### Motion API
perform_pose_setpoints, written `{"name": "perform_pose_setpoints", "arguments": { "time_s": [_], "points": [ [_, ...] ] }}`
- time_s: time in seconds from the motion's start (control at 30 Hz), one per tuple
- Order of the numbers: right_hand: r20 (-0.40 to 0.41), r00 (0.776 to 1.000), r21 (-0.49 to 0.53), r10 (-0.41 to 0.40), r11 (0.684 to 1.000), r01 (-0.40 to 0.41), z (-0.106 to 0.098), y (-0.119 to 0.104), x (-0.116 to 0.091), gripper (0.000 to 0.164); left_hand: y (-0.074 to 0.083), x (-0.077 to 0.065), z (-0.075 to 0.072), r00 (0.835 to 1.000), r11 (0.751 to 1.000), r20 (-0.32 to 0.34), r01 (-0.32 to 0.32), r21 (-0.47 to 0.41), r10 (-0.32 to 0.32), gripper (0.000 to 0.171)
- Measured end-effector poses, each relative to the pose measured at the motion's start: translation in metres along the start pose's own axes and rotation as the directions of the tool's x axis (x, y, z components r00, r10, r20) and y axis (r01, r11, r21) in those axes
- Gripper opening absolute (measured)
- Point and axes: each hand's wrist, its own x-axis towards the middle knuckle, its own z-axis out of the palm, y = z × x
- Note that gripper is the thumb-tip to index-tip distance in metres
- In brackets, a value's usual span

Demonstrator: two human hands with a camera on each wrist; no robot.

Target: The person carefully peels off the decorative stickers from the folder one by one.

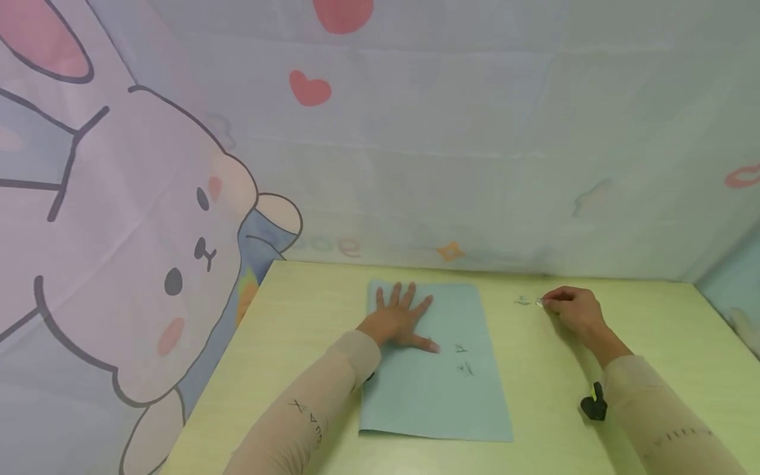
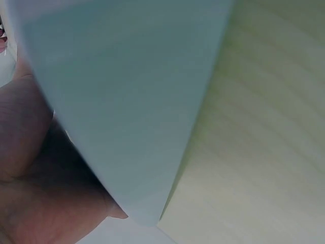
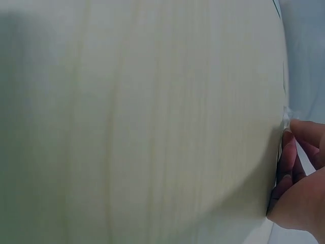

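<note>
A pale blue-green sheet [image 1: 433, 402] lies on the table, and my left hand [image 1: 394, 323] rests flat on its upper left part, fingers spread. In the left wrist view the sheet [image 2: 127, 101] fills the middle, beside the left hand [image 2: 51, 203]. Near the table's back edge, my right hand [image 1: 574, 309] pinches a small clear, shiny piece [image 1: 539, 302] between thumb and fingertips. The right wrist view shows the same right hand [image 3: 299, 188] at its right edge. Just left of the pinched piece lies a small dark-lined piece [image 1: 522, 301].
Two small dark-lined marks or pieces, an upper one [image 1: 461, 348] and a lower one [image 1: 466, 369], are on the sheet's right half. The light yellow table [image 1: 546, 409] backs onto a printed cloth [image 1: 451, 185]. A black wrist device [image 1: 594, 402] hangs by the right sleeve.
</note>
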Motion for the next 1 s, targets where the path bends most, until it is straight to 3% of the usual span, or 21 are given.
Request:
{"name": "perform_pose_setpoints", "arguments": {
  "time_s": [0.5, 0.7, 1.0],
  "points": [
    [-0.041, 0.999, -0.063, -0.001, 0.998, -0.002, 0.011, -0.005, 0.006, 0.028, -0.007, -0.012, -0.005, 1.000, 1.000, -0.007, -0.001, -0.005, 0.001, 0.120],
    [-0.038, 0.999, -0.070, 0.018, 0.997, -0.020, 0.012, -0.004, 0.005, 0.025, -0.010, -0.010, 0.003, 1.000, 1.000, -0.023, -0.004, -0.009, 0.004, 0.122],
    [-0.061, 0.998, -0.033, 0.027, 0.999, -0.029, 0.009, -0.004, 0.004, 0.033, -0.012, -0.003, 0.004, 1.000, 1.000, -0.025, -0.004, 0.018, 0.005, 0.122]
  ]
}}
